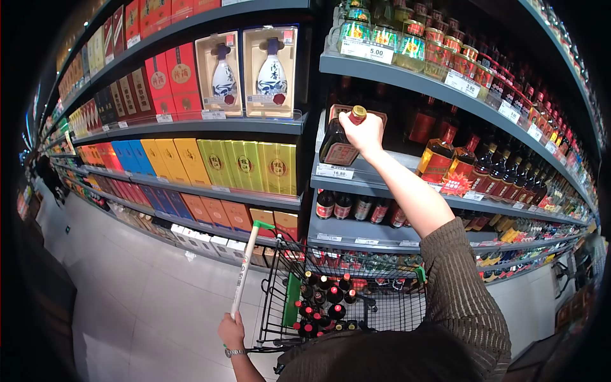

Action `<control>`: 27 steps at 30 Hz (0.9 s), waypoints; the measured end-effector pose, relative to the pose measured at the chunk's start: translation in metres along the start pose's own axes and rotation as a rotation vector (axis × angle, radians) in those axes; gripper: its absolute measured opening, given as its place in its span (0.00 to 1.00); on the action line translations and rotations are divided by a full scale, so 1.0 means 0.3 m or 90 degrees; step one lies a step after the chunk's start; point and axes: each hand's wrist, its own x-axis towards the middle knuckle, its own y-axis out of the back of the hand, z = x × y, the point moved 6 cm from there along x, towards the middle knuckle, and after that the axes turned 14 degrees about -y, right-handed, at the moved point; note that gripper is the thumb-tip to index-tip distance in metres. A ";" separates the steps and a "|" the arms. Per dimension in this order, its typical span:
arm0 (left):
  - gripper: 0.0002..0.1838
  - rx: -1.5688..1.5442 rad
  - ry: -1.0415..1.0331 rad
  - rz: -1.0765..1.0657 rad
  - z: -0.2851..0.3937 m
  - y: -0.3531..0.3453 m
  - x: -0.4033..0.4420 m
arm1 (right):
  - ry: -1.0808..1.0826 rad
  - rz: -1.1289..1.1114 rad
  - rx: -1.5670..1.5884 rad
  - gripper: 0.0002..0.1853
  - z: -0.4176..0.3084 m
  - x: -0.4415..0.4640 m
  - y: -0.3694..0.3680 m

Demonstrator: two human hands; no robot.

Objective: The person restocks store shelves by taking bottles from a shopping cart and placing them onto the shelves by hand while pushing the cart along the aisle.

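My right hand [365, 134] reaches out to the shelf and is closed around the neck of a dark bottle [335, 143] with a gold cap and a pale label. The bottle tilts slightly at the shelf's left end, above a price tag [334, 172]; whether its base touches the shelf I cannot tell. Down at the lower left, my left hand [231, 332] is wrapped round the near end of the white handle [244, 274] of a shopping cart. Inside the black wire cart [394, 299] stand several dark bottles [334, 295] with red, white and gold caps.
Right of my right hand stand square amber bottles [437, 156] and a row of dark bottles [503, 169]. Small jars [439, 54] fill the shelf above. Boxed bottles [270, 76] line the left shelves. Pale tiled floor [146, 286] stretches left of the cart.
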 end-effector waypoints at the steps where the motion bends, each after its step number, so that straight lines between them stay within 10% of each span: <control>1: 0.24 0.007 -0.003 0.001 0.003 0.003 -0.001 | -0.013 -0.011 -0.039 0.21 -0.005 0.005 -0.004; 27: 0.24 0.018 0.012 -0.025 0.010 -0.008 0.008 | -0.168 -0.156 -0.185 0.35 0.072 0.073 -0.101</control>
